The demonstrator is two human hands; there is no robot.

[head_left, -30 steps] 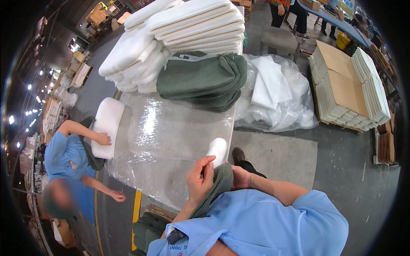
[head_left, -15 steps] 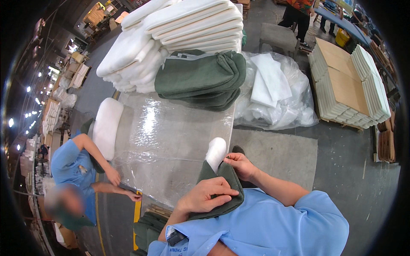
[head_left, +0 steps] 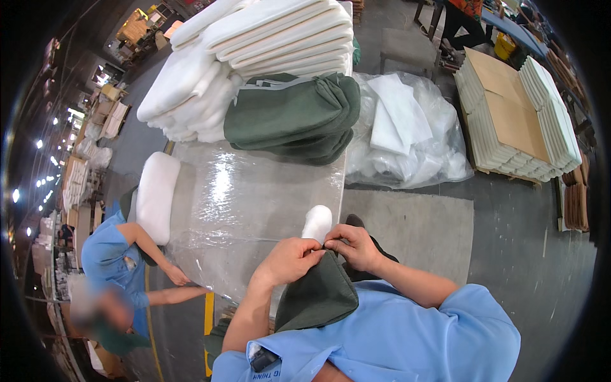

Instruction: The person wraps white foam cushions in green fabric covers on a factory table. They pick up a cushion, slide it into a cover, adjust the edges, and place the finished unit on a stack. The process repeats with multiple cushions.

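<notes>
Warehouse floor, grey concrete, long counter (head_left: 254,210) wrapped in clear plastic film. Left hand (head_left: 289,260) and right hand (head_left: 353,247) meet at the near counter edge, each grip pinching the top edge of a dark green fabric cover (head_left: 318,296). The cover hangs down against the person's chest. A white foam pad (head_left: 317,223) sticks out just above the hands, its lower end seemingly inside the cover mouth; hard to tell how deep.

Risk: the pinch is only at the fabric edge, so the cover may slip off or bunch, and the foam pad could tip onto the slick film.

Far end: stack of green covers (head_left: 289,114), white foam stack (head_left: 254,38). A clear plastic bag (head_left: 420,153) on the floor holds white foam pieces. A co-worker in blue (head_left: 118,254) leans at the left side, beside another foam pad (head_left: 156,194).
</notes>
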